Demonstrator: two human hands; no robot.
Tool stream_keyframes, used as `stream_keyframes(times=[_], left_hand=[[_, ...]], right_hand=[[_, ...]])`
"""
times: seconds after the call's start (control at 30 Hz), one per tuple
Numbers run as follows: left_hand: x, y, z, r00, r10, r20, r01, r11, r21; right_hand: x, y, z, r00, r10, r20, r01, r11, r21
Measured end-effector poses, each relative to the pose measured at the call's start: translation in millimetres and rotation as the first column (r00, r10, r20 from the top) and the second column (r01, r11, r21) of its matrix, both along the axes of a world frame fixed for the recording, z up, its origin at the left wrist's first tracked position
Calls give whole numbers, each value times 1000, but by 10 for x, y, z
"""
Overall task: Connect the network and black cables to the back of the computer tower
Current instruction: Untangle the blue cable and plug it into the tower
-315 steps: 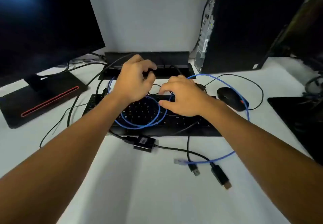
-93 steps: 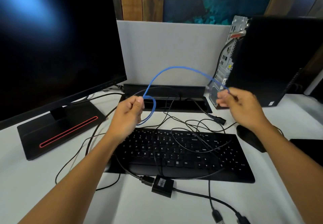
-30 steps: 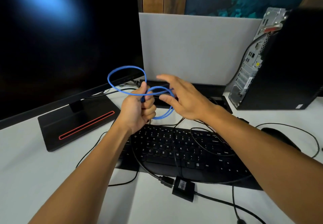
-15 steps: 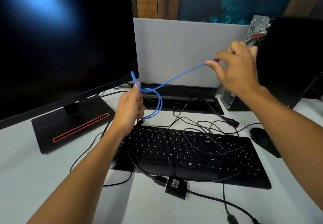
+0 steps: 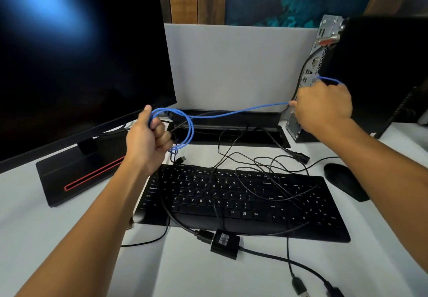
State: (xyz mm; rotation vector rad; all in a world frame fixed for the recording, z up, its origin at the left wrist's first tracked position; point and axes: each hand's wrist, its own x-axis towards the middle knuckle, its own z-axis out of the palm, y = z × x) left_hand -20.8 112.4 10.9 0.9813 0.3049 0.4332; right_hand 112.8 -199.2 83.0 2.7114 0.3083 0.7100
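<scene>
A blue network cable (image 5: 231, 112) stretches between my two hands above the desk. My left hand (image 5: 148, 140) grips its coiled loops over the keyboard's far left corner. My right hand (image 5: 324, 106) holds the cable's other end at the silver back panel (image 5: 311, 65) of the black computer tower (image 5: 379, 69); the plug itself is hidden behind my fingers. Loose black cables (image 5: 261, 164) lie tangled across the keyboard (image 5: 240, 201). A black power plug (image 5: 301, 157) lies on the desk below the tower. One black cable hangs from the tower's back.
A large dark monitor (image 5: 76, 65) on a black stand (image 5: 78, 174) fills the left. A black mouse (image 5: 345, 182) lies right of the keyboard. A small black adapter box (image 5: 224, 243) and more connectors (image 5: 298, 287) lie near the desk's front. A grey partition (image 5: 238, 65) stands behind.
My right hand has carried the blue cable's end down and right, from in front of the partition to the tower's back panel. My left hand keeps gripping the coil.
</scene>
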Motion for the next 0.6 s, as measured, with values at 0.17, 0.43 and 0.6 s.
stream_keyframes(times=[0.17, 0.43, 0.6], left_hand=[[-20, 204, 26, 995, 69, 68, -66, 996, -54], [55, -355, 28, 990, -40, 133, 16, 984, 179], [88, -418, 29, 982, -65, 175, 23, 972, 233]], right_hand=[[-173, -95, -54, 976, 40, -213, -37, 999, 21], [-328, 29, -375, 660, 614, -433, -302, 745, 595], [-467, 220, -315, 534, 809, -247, -325, 466, 823]])
